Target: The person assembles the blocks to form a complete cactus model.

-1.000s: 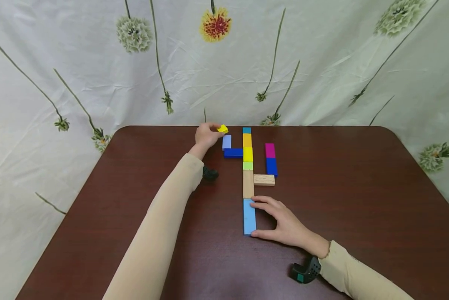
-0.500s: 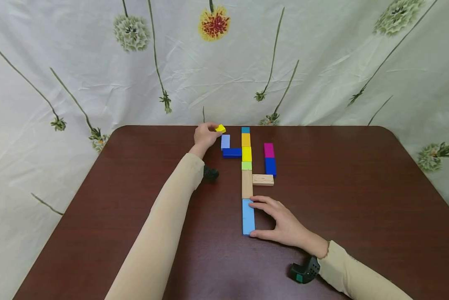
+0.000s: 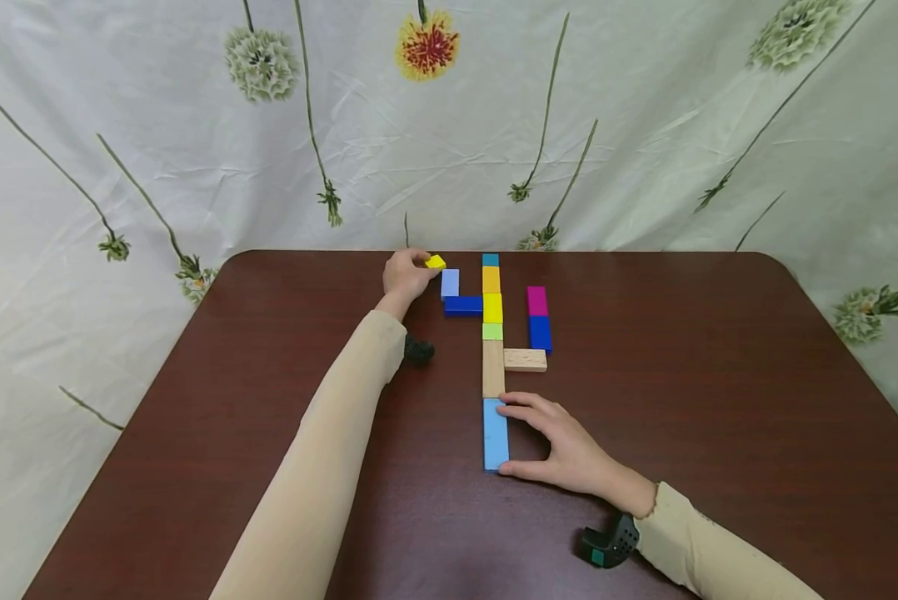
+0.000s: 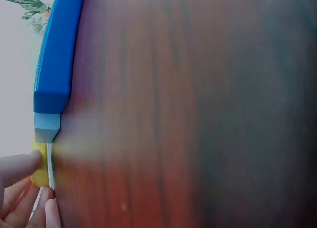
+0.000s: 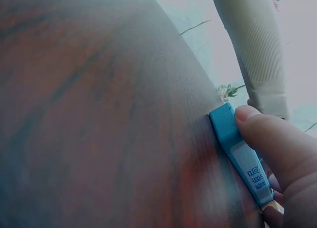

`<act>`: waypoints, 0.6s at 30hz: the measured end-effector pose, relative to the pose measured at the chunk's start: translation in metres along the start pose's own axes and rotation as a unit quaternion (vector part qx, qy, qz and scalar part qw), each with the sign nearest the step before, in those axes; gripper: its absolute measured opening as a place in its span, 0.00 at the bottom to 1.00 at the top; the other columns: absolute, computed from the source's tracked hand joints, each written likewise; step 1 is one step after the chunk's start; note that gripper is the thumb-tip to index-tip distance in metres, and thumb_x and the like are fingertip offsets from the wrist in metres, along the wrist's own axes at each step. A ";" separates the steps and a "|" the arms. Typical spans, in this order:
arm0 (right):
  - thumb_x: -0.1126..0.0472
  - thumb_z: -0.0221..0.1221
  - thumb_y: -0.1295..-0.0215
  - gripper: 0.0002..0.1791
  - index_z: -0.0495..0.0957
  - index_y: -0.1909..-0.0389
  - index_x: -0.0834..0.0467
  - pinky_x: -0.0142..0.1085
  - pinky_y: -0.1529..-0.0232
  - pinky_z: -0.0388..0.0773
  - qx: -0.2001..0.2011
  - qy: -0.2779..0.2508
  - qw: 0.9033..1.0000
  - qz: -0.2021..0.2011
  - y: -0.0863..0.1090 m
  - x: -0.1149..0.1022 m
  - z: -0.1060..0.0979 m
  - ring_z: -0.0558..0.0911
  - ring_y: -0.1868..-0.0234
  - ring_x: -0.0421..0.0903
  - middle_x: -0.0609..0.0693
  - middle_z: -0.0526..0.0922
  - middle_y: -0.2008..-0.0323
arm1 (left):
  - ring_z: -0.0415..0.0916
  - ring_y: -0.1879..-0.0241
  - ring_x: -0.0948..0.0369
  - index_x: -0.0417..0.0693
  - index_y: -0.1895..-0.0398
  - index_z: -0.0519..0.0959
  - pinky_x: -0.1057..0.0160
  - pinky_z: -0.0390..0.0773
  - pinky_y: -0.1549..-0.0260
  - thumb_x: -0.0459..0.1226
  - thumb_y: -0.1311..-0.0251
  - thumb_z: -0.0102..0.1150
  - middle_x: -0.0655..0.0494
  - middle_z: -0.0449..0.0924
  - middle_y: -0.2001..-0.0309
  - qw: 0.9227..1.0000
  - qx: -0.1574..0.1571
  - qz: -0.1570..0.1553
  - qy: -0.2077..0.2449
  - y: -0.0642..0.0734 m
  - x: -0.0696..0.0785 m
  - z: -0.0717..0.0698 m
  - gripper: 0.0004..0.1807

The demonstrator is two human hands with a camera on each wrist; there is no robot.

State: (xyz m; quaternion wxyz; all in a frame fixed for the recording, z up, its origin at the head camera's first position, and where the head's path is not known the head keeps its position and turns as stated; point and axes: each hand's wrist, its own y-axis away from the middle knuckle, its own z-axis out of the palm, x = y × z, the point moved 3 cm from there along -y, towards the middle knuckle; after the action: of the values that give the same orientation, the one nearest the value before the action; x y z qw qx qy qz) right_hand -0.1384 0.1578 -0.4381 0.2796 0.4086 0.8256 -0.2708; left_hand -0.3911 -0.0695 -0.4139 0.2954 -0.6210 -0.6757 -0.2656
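Observation:
My left hand [image 3: 406,275] pinches a small yellow block [image 3: 436,262] with a notched top, near the far edge of the table. In the left wrist view the yellow block [image 4: 40,163] sits between thumb and fingers, beside a pale end of the block row. Just right of and nearer than it lies a periwinkle block [image 3: 450,283], which meets a dark blue block [image 3: 464,306]. My right hand [image 3: 569,446] spans a light blue block [image 3: 496,435], thumb at its near end and fingertips at its far end. This block [image 5: 242,153] lies flat, with printed lettering on its side.
Beyond the light blue block runs a line of blocks: plain wood [image 3: 493,368], light green [image 3: 492,332], yellow [image 3: 492,307], orange [image 3: 491,279] and teal [image 3: 491,260]. A wooden block [image 3: 526,360] branches right towards blue [image 3: 540,332] and magenta [image 3: 537,301] blocks. Flowered cloth [image 3: 629,125] hangs behind.
My left hand has shifted slightly left and down with the yellow block, away from the periwinkle block. The right hand stays at the light blue block.

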 end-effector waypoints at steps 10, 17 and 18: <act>0.41 0.67 0.49 0.38 0.70 0.37 0.48 0.53 0.43 0.65 -0.002 -0.002 1.000 0.004 0.000 -0.001 -0.001 0.65 0.38 0.48 0.43 0.65 0.35 | 0.71 0.51 0.52 0.46 0.51 0.81 0.56 0.72 0.51 0.41 0.43 0.64 0.48 0.76 0.48 0.999 0.024 -0.021 0.027 0.000 -0.004 0.002 0.17; 0.40 0.66 0.49 0.38 0.69 0.36 0.48 0.53 0.43 0.65 -0.004 0.000 1.000 0.004 -0.001 -0.001 0.000 0.65 0.37 0.48 0.42 0.64 0.35 | 0.72 0.51 0.51 0.47 0.50 0.82 0.56 0.72 0.52 0.41 0.40 0.61 0.49 0.77 0.48 0.999 0.020 -0.024 0.013 -0.001 -0.003 0.002 0.16; 0.40 0.66 0.49 0.38 0.69 0.36 0.48 0.53 0.43 0.65 -0.004 0.000 1.000 0.004 -0.001 -0.001 0.000 0.65 0.37 0.48 0.42 0.64 0.35 | 0.72 0.51 0.51 0.47 0.50 0.82 0.56 0.72 0.51 0.41 0.40 0.60 0.49 0.77 0.48 1.000 0.017 -0.023 0.011 -0.001 -0.002 0.002 0.16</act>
State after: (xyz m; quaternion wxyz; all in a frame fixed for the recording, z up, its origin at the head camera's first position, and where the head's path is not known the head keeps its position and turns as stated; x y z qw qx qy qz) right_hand -0.1387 0.1571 -0.4376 0.2822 0.4111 0.8250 -0.2658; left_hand -0.3924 -0.0693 -0.4171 0.3070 -0.5975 -0.6909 -0.2673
